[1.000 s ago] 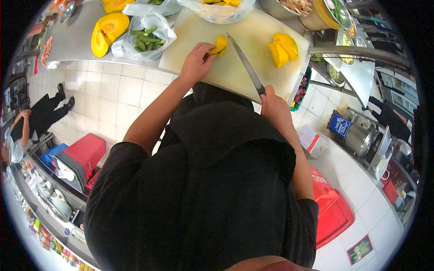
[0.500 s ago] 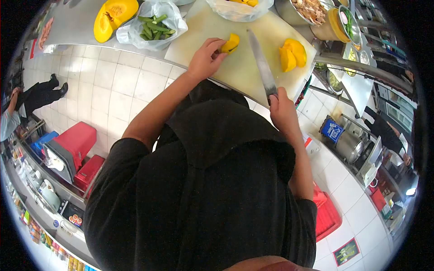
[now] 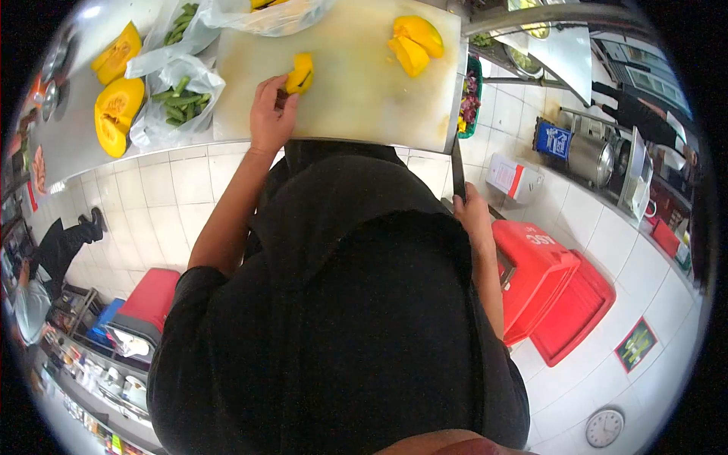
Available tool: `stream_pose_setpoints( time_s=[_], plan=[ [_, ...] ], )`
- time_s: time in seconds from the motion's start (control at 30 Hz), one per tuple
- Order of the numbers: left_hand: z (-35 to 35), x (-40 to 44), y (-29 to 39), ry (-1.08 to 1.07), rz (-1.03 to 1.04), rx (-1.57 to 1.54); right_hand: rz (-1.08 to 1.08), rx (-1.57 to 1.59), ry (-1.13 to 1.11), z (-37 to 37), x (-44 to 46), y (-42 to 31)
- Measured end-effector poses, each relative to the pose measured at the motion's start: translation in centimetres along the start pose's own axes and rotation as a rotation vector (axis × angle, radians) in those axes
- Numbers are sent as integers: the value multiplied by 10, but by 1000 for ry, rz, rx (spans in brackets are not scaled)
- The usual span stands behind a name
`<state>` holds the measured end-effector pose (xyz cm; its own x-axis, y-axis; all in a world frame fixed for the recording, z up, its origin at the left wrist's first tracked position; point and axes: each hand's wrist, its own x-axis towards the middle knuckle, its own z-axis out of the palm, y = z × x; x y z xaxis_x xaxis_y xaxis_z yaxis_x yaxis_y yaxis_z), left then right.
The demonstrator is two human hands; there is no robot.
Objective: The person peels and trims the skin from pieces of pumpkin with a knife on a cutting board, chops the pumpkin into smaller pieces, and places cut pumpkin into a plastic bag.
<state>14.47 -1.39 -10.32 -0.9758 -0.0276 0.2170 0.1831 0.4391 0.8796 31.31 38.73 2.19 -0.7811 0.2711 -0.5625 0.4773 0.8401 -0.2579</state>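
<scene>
My left hand [image 3: 273, 115] is on the cutting board [image 3: 349, 110], its curled fingers closed on the left edge of a small yellow pumpkin piece [image 3: 302, 74]. Part of that piece is hidden by the fingertips. In my right hand [image 3: 475, 214] is the handle of a long kitchen knife [image 3: 458, 173]. The blade points away from me, beside the board's near right corner and off its surface. Larger pumpkin chunks [image 3: 417, 44] lie together on the board's far right.
Left of the board, a plastic bag of green vegetables [image 3: 180, 106] and a cut pumpkin half [image 3: 117, 114] sit on the steel counter [image 3: 80, 155]. A red bin [image 3: 535, 265] stands at my right. A person [image 3: 57, 250] is at far left.
The knife and my right hand have moved back off the board, towards my right side. My left hand remains at the small pumpkin piece. The camera view has swung to the right.
</scene>
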Motion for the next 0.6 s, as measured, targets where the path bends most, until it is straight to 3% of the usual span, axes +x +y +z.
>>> stream_pose_setpoints(
  time_s=[0.03, 0.13, 0.23, 0.33, 0.37, 0.6],
  plan=[
    [1, 1, 1, 0, 5, -3, -35, -42, 56, -6, -10, -10],
    [-1, 2, 4, -14, 8, 12, -124, 330, 88, -53, -46, -34],
    [1, 3, -2, 6, 56, 43, -149, 333, 106, -72, -61, -63],
    [-1, 3, 6, 35, 38, 28, -216, 69, 115, -58, -25, -84],
    [1, 1, 2, 47, 12, 8, -163, 76, 25, -53, -10, -103],
    [-3, 0, 3, 43, 7, 47, -447, -304, -130, -13, 55, -172]
  ],
)
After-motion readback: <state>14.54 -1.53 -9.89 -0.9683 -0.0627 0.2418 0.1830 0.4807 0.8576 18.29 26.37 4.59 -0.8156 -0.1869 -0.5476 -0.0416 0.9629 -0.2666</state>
